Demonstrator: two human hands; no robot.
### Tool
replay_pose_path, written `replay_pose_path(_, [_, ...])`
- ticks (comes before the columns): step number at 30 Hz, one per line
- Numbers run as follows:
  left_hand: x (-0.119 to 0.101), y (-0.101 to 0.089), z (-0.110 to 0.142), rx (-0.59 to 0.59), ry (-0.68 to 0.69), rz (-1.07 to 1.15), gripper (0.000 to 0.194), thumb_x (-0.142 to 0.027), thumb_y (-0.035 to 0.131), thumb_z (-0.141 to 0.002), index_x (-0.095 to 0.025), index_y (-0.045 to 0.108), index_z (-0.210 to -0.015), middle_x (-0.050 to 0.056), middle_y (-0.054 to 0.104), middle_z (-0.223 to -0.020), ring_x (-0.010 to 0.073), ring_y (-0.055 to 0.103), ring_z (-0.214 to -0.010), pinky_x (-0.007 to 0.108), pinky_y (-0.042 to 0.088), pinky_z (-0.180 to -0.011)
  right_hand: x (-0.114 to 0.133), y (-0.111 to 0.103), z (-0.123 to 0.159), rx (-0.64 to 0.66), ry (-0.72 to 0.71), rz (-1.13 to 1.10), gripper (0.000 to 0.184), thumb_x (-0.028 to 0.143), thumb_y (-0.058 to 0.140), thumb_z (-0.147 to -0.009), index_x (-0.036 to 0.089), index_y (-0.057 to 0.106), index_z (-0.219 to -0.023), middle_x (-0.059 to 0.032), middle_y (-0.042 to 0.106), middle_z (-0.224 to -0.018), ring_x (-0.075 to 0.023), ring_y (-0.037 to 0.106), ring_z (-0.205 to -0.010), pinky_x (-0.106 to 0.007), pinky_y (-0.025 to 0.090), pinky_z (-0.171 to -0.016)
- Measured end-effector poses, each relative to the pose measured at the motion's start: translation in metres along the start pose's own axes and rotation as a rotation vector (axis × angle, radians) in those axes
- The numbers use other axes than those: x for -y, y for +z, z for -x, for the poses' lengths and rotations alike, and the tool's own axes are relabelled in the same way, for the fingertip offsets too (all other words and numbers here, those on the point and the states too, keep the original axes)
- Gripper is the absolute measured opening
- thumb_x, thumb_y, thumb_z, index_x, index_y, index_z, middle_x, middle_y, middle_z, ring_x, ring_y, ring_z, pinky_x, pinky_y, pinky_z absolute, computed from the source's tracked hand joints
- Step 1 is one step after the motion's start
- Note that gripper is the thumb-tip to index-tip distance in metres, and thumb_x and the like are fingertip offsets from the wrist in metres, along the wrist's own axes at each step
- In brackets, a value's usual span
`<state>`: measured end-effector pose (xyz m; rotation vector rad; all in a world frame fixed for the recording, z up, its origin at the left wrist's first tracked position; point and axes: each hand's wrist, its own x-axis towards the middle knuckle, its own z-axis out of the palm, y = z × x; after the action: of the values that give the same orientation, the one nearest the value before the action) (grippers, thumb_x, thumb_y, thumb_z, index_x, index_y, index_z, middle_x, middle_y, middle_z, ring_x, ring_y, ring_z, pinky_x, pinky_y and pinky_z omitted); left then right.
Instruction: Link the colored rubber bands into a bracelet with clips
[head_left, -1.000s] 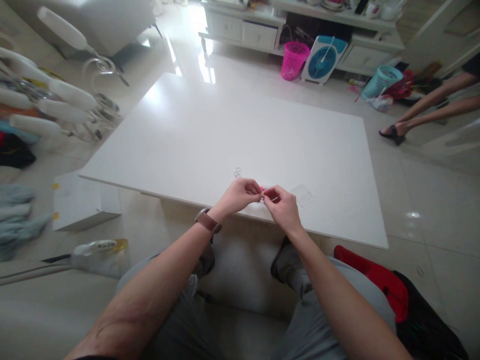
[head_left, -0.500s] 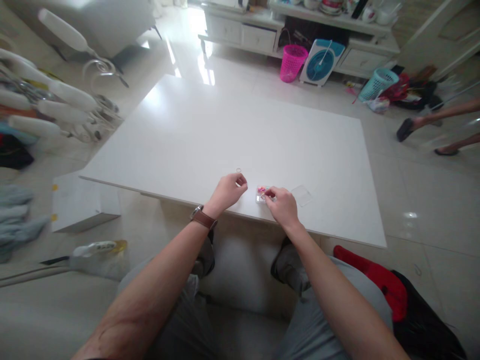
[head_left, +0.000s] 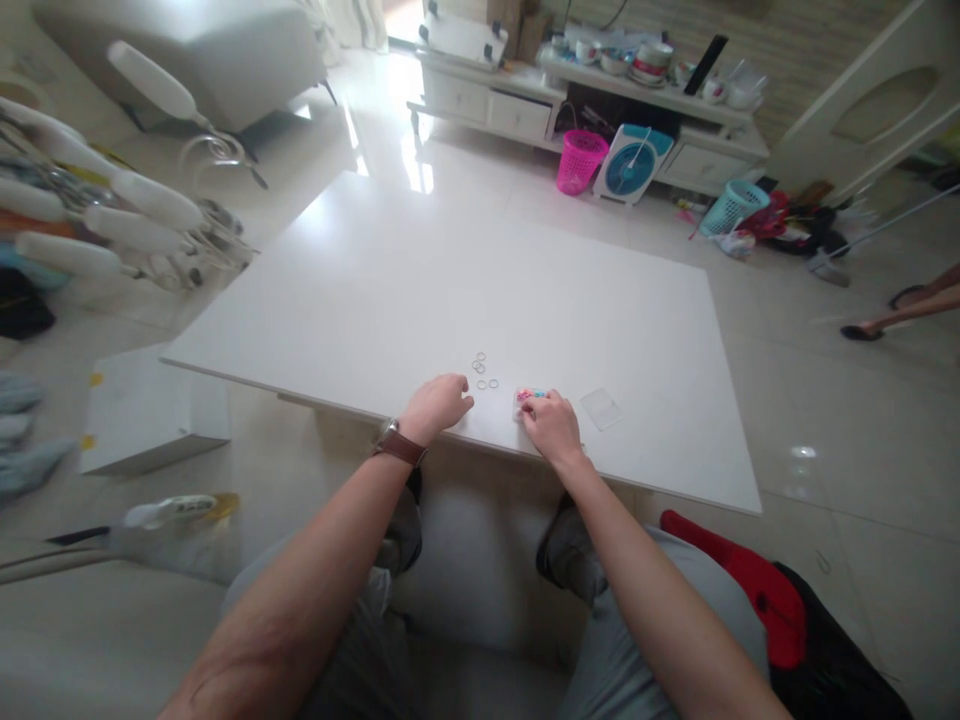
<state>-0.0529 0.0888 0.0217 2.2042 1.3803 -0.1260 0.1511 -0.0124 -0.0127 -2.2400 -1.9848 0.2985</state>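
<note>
My left hand [head_left: 441, 404], with a brown-strapped watch at the wrist, hovers near the table's front edge. Its fingers are loosely bent, with a gap at the tips and nothing visible between them. Just beyond its fingertips, several thin rings [head_left: 481, 384] lie on the white table [head_left: 585, 310]. My right hand [head_left: 553, 428] reaches over a small clear box [head_left: 517, 406] holding pink, red and blue small pieces [head_left: 524, 396]. Its thumb and index finger are pinched together at the box; whatever is in the pinch is too small to make out. To the right, a clear flat lid [head_left: 602, 409] lies on the tabletop.
Beyond the table stand a pink basket [head_left: 581, 162], a blue-and-white fan [head_left: 634, 165] and a light-blue basket [head_left: 733, 207]. A white box [head_left: 154, 410] sits on the floor at left. Another person's feet [head_left: 862, 331] show at far right.
My left hand has drawn back toward the front edge, uncovering several rings. My right hand stays at the clear box, fingers still pinched. The view has tilted up; the other person's feet have shifted.
</note>
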Motion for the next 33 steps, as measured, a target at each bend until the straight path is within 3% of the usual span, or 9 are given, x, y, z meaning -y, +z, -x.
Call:
replay_pose_path(4, [-0.008,0.02,-0.007,0.001,0.127,-0.017,0.041,-0.025,0.053,-0.092,-0.011,0.067,-0.128,0.018,0.069,-0.126,0.0298,0.063,-0.12,0.039,0.046,-0.107,-0.001,-0.003,0.002,-0.069,-0.069,-0.064,0.017,0.022,0.06,-0.096,0.021,0.075,-0.102,-0.0092,0.075,-0.106,-0.0263,0.057,-0.104,-0.037,0.044,-0.09])
replay_pose_path(9, [-0.017,0.038,-0.015,-0.082,0.096,0.025,0.04,-0.02,0.054,-0.092,-0.016,0.066,-0.13,0.016,0.063,-0.127,0.0288,0.059,-0.119,0.039,0.047,-0.104,0.003,-0.023,0.009,-0.147,-0.118,-0.127,0.016,0.019,0.061,-0.094,0.021,0.074,-0.103,-0.0085,0.071,-0.097,-0.026,0.057,-0.098,-0.036,0.046,-0.089])
replay_pose_path(15, [-0.016,0.053,-0.031,-0.222,0.066,0.084,0.047,-0.01,0.044,-0.096,-0.02,0.064,-0.136,0.015,0.059,-0.123,0.0263,0.056,-0.114,0.037,0.047,-0.101,0.001,-0.041,0.024,-0.167,-0.172,-0.187,0.013,0.017,0.06,-0.092,0.022,0.072,-0.095,-0.0083,0.069,-0.098,-0.0263,0.057,-0.099,-0.038,0.047,-0.091])
replay_pose_path(20, [-0.013,0.057,-0.042,-0.213,0.071,0.038,0.036,-0.015,0.04,-0.1,-0.022,0.07,-0.12,0.013,0.059,-0.112,0.0244,0.058,-0.104,0.036,0.047,-0.097,-0.01,-0.049,0.034,-0.154,-0.159,-0.205,0.011,0.016,0.059,-0.091,0.021,0.069,-0.089,-0.008,0.067,-0.094,-0.0262,0.057,-0.097,-0.039,0.049,-0.091])
replay_pose_path(26, [-0.012,0.057,-0.046,-0.196,0.094,0.02,0.033,-0.015,0.041,-0.099,-0.025,0.062,-0.122,0.01,0.063,-0.111,0.0225,0.064,-0.096,0.032,0.048,-0.085,-0.015,-0.062,0.042,-0.175,-0.161,-0.26,0.011,0.015,0.06,-0.091,0.022,0.068,-0.088,-0.007,0.067,-0.094,-0.0258,0.057,-0.097,-0.039,0.049,-0.089])
replay_pose_path(33, [-0.011,0.059,-0.048,-0.161,0.122,-0.003,0.027,-0.02,0.042,-0.099,-0.025,0.061,-0.118,0.01,0.068,-0.115,0.0237,0.067,-0.1,0.033,0.047,-0.088,-0.021,-0.069,0.045,-0.191,-0.149,-0.329,0.012,0.016,0.059,-0.092,0.023,0.067,-0.086,-0.0061,0.067,-0.092,-0.0252,0.057,-0.097,-0.038,0.048,-0.089])
